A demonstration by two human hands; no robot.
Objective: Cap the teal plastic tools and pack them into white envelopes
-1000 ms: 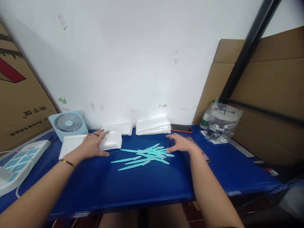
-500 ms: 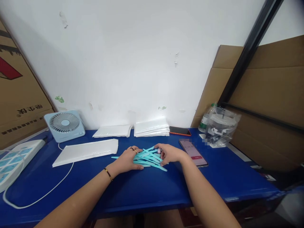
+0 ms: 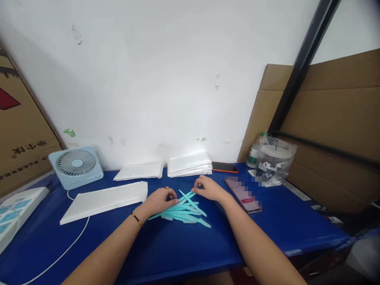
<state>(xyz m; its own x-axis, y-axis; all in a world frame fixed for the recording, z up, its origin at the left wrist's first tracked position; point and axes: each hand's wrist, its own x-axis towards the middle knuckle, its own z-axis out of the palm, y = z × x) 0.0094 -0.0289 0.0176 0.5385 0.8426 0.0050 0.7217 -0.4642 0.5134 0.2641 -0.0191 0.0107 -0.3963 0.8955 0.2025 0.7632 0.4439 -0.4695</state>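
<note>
A loose pile of slim turquoise eyebrow razors point(image 3: 182, 213) lies crisscrossed on the blue table. At its upper left edge is my left hand point(image 3: 160, 201), with thumb and fingers curled together around the end of a razor; the other fingertips are hidden. My right hand point(image 3: 209, 188) pinches the far upper end of a turquoise razor between thumb and forefinger, just above the pile. This razor slants down left toward my left thumb. One more razor point(image 3: 192, 203) crosses over the top of the heap.
A flat white padded envelope point(image 3: 103, 201) lies to the left, and stacks of white envelopes point(image 3: 190, 163) rest against the wall. Two phones, one lit point(image 3: 243, 196), are on the right. A small blue fan point(image 3: 77, 164), power strip point(image 3: 20, 213), bottle point(image 3: 253, 154) and bagged cup point(image 3: 273, 160) stand around.
My right hand has shifted up and away from the pile's right side, now pinching a razor's end. My left hand has drawn slightly left, and the pile is more fanned out.
</note>
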